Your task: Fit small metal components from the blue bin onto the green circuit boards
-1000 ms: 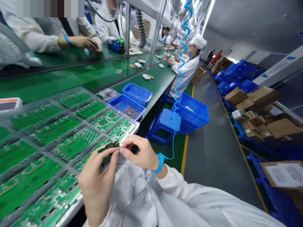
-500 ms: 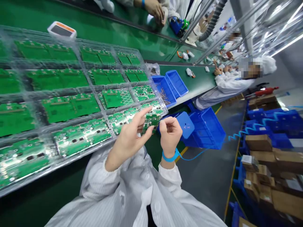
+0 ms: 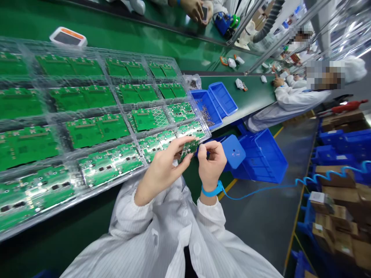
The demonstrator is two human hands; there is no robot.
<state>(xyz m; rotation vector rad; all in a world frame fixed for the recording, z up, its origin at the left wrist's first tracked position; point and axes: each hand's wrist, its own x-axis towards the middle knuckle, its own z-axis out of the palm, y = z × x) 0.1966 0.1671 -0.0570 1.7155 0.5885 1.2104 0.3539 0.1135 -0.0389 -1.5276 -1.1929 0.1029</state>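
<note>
Counter (image 3: 130, 40), green-topped, running in long strips from left toward upper right. Clear compartmented tray (image 3: 207, 133) lying along near side, bearing green circuit boards (image 3: 84, 131). Two blue bins (image 3: 224, 101) sitting side by side just beyond tray's right end, tray-side one containing small metallic parts (image 3: 206, 116). Clear bag (image 3: 193, 82) resting near bins. White-and-orange device (image 3: 68, 37) lying behind tray. White and orange pieces (image 3: 240, 84) lying scattered farther along.

Circuit board (image 3: 190, 148) partly hidden by left hand (image 3: 165, 164), tray (image 3: 120, 111) cropped at left
</note>
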